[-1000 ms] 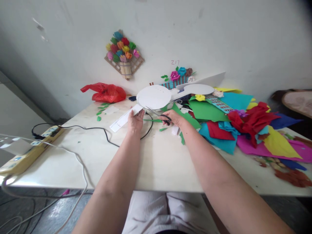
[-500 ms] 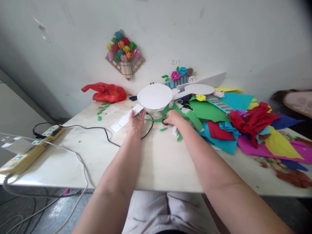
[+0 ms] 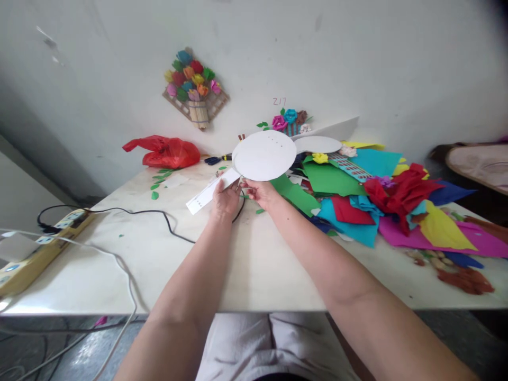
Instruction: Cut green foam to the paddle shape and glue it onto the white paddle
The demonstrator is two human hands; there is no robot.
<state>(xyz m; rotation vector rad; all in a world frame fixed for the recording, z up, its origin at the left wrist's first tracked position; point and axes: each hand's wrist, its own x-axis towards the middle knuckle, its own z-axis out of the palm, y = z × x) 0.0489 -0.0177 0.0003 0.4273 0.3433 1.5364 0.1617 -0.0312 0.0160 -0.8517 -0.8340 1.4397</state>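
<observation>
A white paddle-shaped cardboard cutout (image 3: 264, 155), with a round head and a flat strip handle (image 3: 204, 197), is held up above the table. My left hand (image 3: 227, 200) grips the handle close to the round head, thumb on top. Just under the head's lower edge is my right hand (image 3: 257, 193), its fingers curled together near the handle joint. Something thin and pale shows at those fingertips, too small to name. A black cable (image 3: 171, 226) runs across the table and behind my hands.
Coloured paper sheets (image 3: 337, 180) and crumpled red paper (image 3: 400, 196) are heaped at right. A second white round piece (image 3: 317, 144) lies behind. A red plastic bag (image 3: 170, 152), scissors (image 3: 212, 160) and a power strip (image 3: 47, 246) are at left.
My right hand has moved left from the green paper scraps to the cutout's lower edge. The round head has shifted slightly right and up, and the view has turned a little.
</observation>
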